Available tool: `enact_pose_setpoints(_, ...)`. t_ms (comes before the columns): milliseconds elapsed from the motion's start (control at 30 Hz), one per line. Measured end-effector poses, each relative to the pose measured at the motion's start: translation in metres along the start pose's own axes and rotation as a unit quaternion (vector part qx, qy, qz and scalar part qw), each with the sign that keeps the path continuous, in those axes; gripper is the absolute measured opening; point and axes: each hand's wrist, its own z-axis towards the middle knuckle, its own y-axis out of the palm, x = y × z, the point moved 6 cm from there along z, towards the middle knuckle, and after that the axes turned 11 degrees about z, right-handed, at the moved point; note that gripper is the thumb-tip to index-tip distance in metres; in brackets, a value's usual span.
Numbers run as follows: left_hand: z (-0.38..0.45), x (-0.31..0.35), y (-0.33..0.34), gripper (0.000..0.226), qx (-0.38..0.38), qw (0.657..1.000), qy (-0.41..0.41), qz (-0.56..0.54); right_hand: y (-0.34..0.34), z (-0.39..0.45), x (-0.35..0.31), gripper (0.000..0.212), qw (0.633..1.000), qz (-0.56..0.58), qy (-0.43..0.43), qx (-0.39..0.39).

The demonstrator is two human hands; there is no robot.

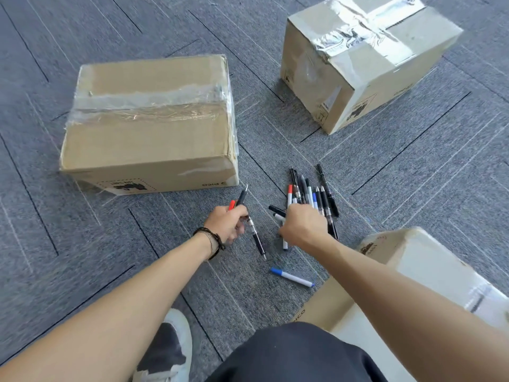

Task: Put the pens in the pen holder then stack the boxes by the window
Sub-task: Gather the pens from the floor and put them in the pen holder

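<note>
Several pens [311,193] lie bunched on the grey carpet. My right hand [303,226] is closed over the near end of that bunch, gripping several of them. My left hand [228,223] holds a black pen [254,232] and a red-tipped one [232,204]. A blue-capped marker [292,277] lies alone on the carpet, nearer to me. Three taped cardboard boxes stand around: one at the left [148,125], one at the far right [366,59], one close at my right [429,274]. No pen holder is in view.
My knee in dark trousers [297,354] and a white shoe [176,346] are at the bottom. Grey carpet tiles [413,188] surround the boxes.
</note>
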Motion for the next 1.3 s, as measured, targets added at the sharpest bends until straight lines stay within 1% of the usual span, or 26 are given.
enact_pose_setpoints(33,-0.002,-0.005,0.000,0.020,-0.052,0.996,-0.022,-0.067,0.000,0.000,-0.003,0.007,1.000,-0.006,-0.001,0.001)
enact_pose_setpoints(100,-0.005,-0.011,0.001,0.017,-0.138,0.973,-0.038,-0.178,0.001,0.003,-0.006,0.016,1.000,0.007,0.002,-0.011)
enact_pose_setpoints(167,-0.008,-0.013,0.001,0.018,-0.181,0.954,-0.041,-0.236,0.001,0.006,-0.006,0.018,0.998,0.048,0.006,-0.038)
enact_pose_setpoints(267,-0.013,-0.018,0.011,0.024,-0.222,0.951,-0.050,-0.212,-0.006,0.009,0.000,0.022,0.989,0.131,0.014,-0.068)
enact_pose_setpoints(367,-0.020,-0.016,0.026,0.022,-0.287,0.942,-0.050,-0.164,-0.026,0.012,0.011,0.024,0.980,0.193,0.024,-0.051)
enact_pose_setpoints(400,-0.021,-0.015,0.032,0.023,-0.294,0.947,-0.042,-0.126,-0.033,0.013,0.016,0.025,0.975,0.215,0.030,-0.041)
enact_pose_setpoints(433,-0.024,-0.013,0.037,0.026,-0.286,0.956,-0.022,-0.055,-0.041,0.013,0.021,0.027,0.970,0.238,0.037,-0.032)
enact_pose_setpoints(467,-0.023,-0.011,0.042,0.030,-0.252,0.966,0.015,0.057,-0.047,0.013,0.027,0.028,0.964,0.262,0.044,-0.023)
enact_pose_setpoints(500,-0.026,-0.006,0.048,0.031,-0.209,0.959,0.059,0.180,-0.053,0.013,0.033,0.028,0.956,0.288,0.053,-0.018)
enact_pose_setpoints(533,-0.031,0.000,0.056,0.029,-0.168,0.937,0.102,0.290,-0.058,0.012,0.038,0.027,0.948,0.311,0.063,-0.014)
enact_pose_setpoints(567,-0.038,0.004,0.068,0.025,-0.146,0.903,0.136,0.379,-0.064,0.011,0.043,0.025,0.942,0.329,0.072,-0.010)
enact_pose_setpoints(633,-0.052,0.009,0.091,0.027,-0.125,0.829,0.193,0.510,-0.071,0.008,0.050,0.021,0.932,0.352,0.086,-0.010)
enact_pose_setpoints(667,-0.055,0.008,0.100,0.028,-0.110,0.804,0.220,0.541,-0.073,0.006,0.052,0.018,0.927,0.364,0.090,-0.016)
enact_pose_setpoints(733,-0.059,0.008,0.113,0.023,-0.094,0.780,0.252,0.566,-0.075,0.001,0.055,0.018,0.916,0.389,0.092,-0.027)
enact_pose_setpoints(833,-0.057,0.002,0.127,0.029,-0.085,0.728,0.281,0.619,-0.078,-0.003,0.057,0.019,0.903,0.418,0.095,-0.028)
enact_pose_setpoints(900,-0.058,0.002,0.134,0.025,-0.076,0.710,0.304,0.630,-0.077,-0.006,0.058,0.019,0.888,0.447,0.102,-0.035)
enact_pose_setpoints(933,-0.059,0.003,0.136,0.022,-0.070,0.712,0.316,0.623,-0.075,-0.006,0.057,0.019,0.883,0.456,0.104,-0.040)
enact_pose_setpoints(967,-0.061,0.006,0.135,0.020,-0.067,0.722,0.321,0.609,-0.073,-0.004,0.056,0.020,0.883,0.456,0.102,-0.043)
enact_pose_setpoints(1000,-0.059,0.007,0.130,0.022,-0.060,0.747,0.313,0.584,-0.071,-0.002,0.055,0.020,0.890,0.443,0.098,-0.043)
enact_pose_setpoints(1033,-0.056,0.008,0.121,0.023,-0.049,0.789,0.290,0.540,-0.069,0.000,0.053,0.020,0.904,0.415,0.092,-0.040)
enact_pose_setpoints(1067,-0.049,0.008,0.107,0.024,-0.027,0.838,0.258,0.480,-0.067,0.003,0.051,0.018,0.922,0.376,0.083,-0.036)
enact_pose_setpoints(1133,-0.038,0.005,0.072,0.029,0.046,0.930,0.185,0.315,-0.062,0.009,0.042,0.020,0.951,0.301,0.064,-0.034)
enact_pose_setpoints(1167,-0.033,0.003,0.055,0.031,0.081,0.961,0.151,0.218,-0.058,0.013,0.037,0.025,0.959,0.277,0.057,-0.035)
enact_pose_setpoints(1200,-0.030,0.002,0.039,0.033,0.111,0.979,0.116,0.129,-0.054,0.016,0.033,0.028,0.965,0.255,0.055,-0.034)
enact_pose_setpoints(1233,-0.027,0.001,0.027,0.033,0.130,0.986,0.085,0.058,-0.050,0.020,0.028,0.027,0.970,0.234,0.055,-0.030)
enact_pose_setpoints(1300,-0.022,-0.001,0.012,0.028,0.149,0.988,0.045,-0.009,-0.044,0.028,0.019,0.021,0.982,0.183,0.051,-0.007)
